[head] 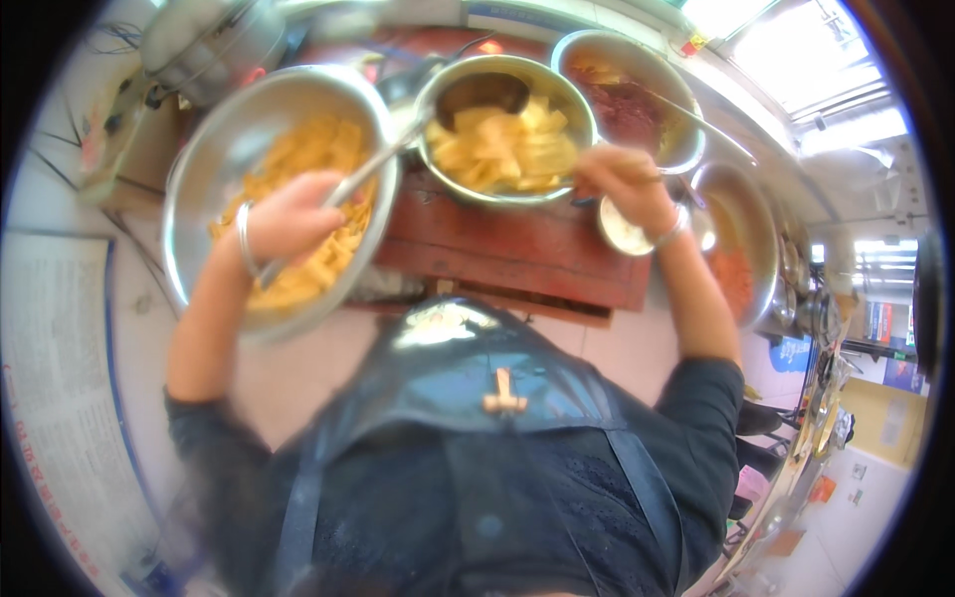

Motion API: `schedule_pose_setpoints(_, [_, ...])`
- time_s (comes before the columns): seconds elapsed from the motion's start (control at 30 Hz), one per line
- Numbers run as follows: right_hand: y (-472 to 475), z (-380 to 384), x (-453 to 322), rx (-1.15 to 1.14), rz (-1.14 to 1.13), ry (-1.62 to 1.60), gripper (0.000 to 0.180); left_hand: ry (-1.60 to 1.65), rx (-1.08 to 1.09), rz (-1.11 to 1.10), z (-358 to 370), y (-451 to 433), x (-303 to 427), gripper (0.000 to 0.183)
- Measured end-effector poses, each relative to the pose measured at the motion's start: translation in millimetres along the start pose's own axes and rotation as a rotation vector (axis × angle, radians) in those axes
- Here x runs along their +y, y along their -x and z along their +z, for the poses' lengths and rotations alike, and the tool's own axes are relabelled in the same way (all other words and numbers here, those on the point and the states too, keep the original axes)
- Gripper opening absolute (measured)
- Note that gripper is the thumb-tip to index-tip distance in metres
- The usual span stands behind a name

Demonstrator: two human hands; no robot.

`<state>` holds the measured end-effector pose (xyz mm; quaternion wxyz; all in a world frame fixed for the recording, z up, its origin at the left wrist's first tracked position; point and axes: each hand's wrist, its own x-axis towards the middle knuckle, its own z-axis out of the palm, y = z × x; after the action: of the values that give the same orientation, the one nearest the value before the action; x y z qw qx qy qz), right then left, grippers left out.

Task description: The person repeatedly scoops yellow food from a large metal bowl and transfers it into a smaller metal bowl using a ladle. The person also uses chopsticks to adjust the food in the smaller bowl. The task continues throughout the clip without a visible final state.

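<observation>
My left hand (295,213) grips the long metal handle of a ladle (377,160), above the wide steel basin (175,216) on the left. That basin holds yellow-brown strips of food (328,272). The ladle's dark round bowl (481,97) is inside the middle metal pot (496,195), over pale yellow food pieces (500,145). At this pot's right rim, my right hand (627,183) has its fingers curled. A narrow dark piece shows beside it inside the pot; blur hides whether it grips the rim or a utensil.
Behind my right hand stands a pot (694,160) of dark red food with a long-handled utensil. A small white container (625,227) is below that hand. A steel basin (768,224) with orange-red contents sits farther right. The red wooden table (515,246) supports the middle pot.
</observation>
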<state>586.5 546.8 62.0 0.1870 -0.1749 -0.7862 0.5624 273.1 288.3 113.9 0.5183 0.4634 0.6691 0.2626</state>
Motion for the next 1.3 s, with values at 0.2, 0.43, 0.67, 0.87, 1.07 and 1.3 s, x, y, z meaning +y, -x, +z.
schedule_pose_setpoints(0.2, [-5,24,-2,-0.061,-0.503,0.575,0.002,-0.009,-0.013,-0.015,7,-4,-6,0.035])
schedule_pose_setpoints(0.43, [-7,13,15,0.098,-0.48,0.558,0.004,-0.034,0.075,0.019,11,-1,-2,0.035])
schedule_pose_setpoints(0.67, [0,-23,-30,0.391,-0.164,0.041,0.01,-0.411,0.382,0.094,26,-18,-27,0.027])
schedule_pose_setpoints(0.87, [-29,2,12,0.26,-0.528,0.557,0.009,-0.624,0.363,0.05,41,-49,-27,0.016])
schedule_pose_setpoints(1.07, [11,1,-21,0.116,-0.26,0.307,0.007,-0.539,0.274,0.081,45,-7,-27,0.021])
schedule_pose_setpoints(1.3, [12,-32,-43,0.429,0.009,0.149,0.013,-0.542,0.397,0.124,47,-17,-29,0.02])
